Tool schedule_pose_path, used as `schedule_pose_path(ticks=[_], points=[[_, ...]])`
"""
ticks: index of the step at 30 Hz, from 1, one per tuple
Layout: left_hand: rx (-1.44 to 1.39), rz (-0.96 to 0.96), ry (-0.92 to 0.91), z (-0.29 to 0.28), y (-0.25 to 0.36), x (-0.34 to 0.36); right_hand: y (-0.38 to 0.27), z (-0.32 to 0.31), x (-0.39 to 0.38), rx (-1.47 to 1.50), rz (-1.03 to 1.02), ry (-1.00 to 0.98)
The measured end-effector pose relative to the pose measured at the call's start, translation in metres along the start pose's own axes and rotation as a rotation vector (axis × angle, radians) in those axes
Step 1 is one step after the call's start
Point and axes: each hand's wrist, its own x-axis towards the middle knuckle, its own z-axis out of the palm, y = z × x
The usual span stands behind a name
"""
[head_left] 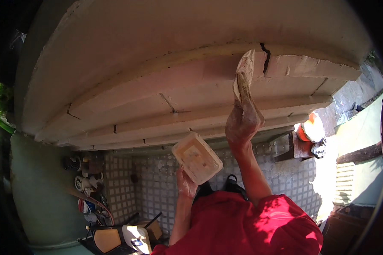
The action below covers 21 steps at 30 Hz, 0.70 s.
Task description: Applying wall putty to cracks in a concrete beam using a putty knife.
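My right hand (244, 121), coated in pale dried filler, reaches up to a stepped, plastered ledge. It is closed on a flat, putty-smeared blade that looks like a putty knife (247, 63); its handle is hidden by my fingers. The blade's tip is close to a dark jagged crack (266, 58) in the ledge; I cannot tell whether it touches the surface. Lower down, my left hand (186, 183) grips one side of a whitish rectangular plastic tub (217, 166), tilted so that its inside shows pinkish-beige smears.
The stepped ledge (191, 91) spans the upper view, with several smaller cracks. A orange-and-white bucket (312, 127) stands on a wooden bench (300, 146) at right. At lower left are cables and clutter (89, 187) and a chair (106, 240). The floor is tiled (153, 191).
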Motion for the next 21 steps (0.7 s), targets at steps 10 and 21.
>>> schedule_pose_path(ticks=[10,21], points=[[0.027,-0.023,-0.062,-0.006,0.055,0.019,-0.059,0.022,-0.015,0.155,-0.080,-0.120],[0.079,-0.053,-0.142,-0.029,0.081,0.018,-0.012,0.038,-0.029,-0.132,-0.019,0.050]])
